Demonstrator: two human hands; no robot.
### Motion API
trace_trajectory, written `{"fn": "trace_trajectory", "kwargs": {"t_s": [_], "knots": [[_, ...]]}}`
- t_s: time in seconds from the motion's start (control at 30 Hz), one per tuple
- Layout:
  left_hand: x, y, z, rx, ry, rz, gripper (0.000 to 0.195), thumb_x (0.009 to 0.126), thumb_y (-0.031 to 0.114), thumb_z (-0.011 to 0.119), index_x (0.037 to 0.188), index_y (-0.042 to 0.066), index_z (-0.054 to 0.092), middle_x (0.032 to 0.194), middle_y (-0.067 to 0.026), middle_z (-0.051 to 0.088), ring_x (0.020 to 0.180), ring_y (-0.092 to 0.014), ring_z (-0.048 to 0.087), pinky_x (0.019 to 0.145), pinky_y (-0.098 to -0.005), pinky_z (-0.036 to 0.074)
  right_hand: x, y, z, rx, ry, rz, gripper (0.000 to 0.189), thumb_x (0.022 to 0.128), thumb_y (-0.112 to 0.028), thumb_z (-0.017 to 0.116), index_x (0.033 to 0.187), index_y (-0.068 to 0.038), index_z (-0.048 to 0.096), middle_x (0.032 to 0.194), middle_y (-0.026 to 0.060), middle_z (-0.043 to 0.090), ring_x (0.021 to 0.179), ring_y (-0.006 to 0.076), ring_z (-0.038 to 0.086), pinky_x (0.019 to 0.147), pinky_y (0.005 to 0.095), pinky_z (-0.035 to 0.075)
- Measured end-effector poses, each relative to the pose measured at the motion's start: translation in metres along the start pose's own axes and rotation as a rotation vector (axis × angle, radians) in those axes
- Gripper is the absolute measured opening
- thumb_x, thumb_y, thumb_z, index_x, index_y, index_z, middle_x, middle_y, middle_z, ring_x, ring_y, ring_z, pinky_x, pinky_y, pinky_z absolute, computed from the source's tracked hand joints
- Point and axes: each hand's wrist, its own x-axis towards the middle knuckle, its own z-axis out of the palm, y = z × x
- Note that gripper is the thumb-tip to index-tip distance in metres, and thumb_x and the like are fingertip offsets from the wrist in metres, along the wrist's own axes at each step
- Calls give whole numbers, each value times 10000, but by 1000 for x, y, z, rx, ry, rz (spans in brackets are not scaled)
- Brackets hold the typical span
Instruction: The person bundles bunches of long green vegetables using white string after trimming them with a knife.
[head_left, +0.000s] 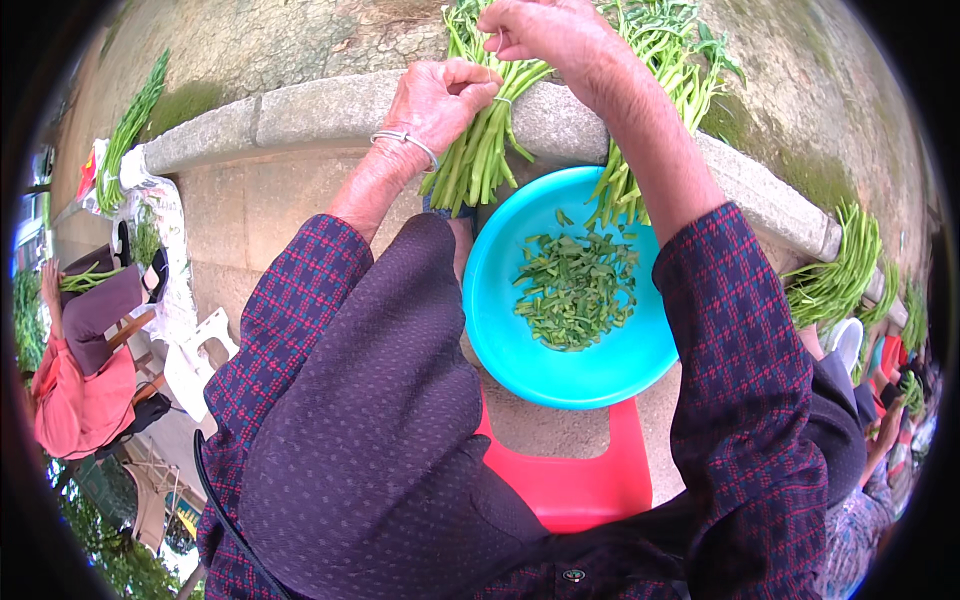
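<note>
A bundle of long green leafy stems (476, 161) lies across the stone curb before me, a thin pale tie around it. My left hand (435, 101), with a silvery bracelet at the wrist, pinches one end of that tie beside the stems. Above the bundle, my right hand (551, 34) holds a thin strand between its fingertips; the fingers partly hide it. To the right, a second bunch of greens (679, 67) rests over the curb, its cut ends hanging into a blue plastic basin (495, 330). Chopped green pieces (577, 289) lie in the basin.
A stone curb (322, 109) runs across in front, with bare soil beyond. Below the basin is a red plastic stool (577, 487). Another person (82, 390) sits at left beside more stems. More bundles (840, 266) and other people are at right.
</note>
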Motion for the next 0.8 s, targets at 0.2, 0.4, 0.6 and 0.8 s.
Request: {"fn": "trace_trajectory", "kwargs": {"t_s": [0.2,0.4,0.6,0.8], "knots": [[1,-2,-4,-275,-7,-78,159,847,130,545,863,21,660,716,-41,636,681,-96,606,658,-237,495,-9,5,-8,456,454,42,210,825,-156,540,887,36,598,869,123,636,754,142,625,674,236,517],[3,-3,-3,-364,-23,-106,172,882,118,508,894,-2,631,746,-37,626,709,-102,606,671,-236,509,-24,49,11,9,125,-37,237,770,-64,501,955,54,591,830,148,653,596,150,632,576,265,524],[3,-2,-5,-409,-3,-109,153,862,108,531,828,-1,634,711,-33,626,667,-86,605,628,-216,510,-23,53,28,-176,62,-113,254,768,-28,543,1006,54,584,789,117,658,662,123,638,626,230,520],[3,2,-1,-415,103,-146,136,844,92,547,845,-8,639,706,-52,635,634,-94,609,587,-218,517,-27,70,34,-62,247,-129,169,726,-155,598,802,-16,657,693,130,653,666,204,656,651,307,515]]}}
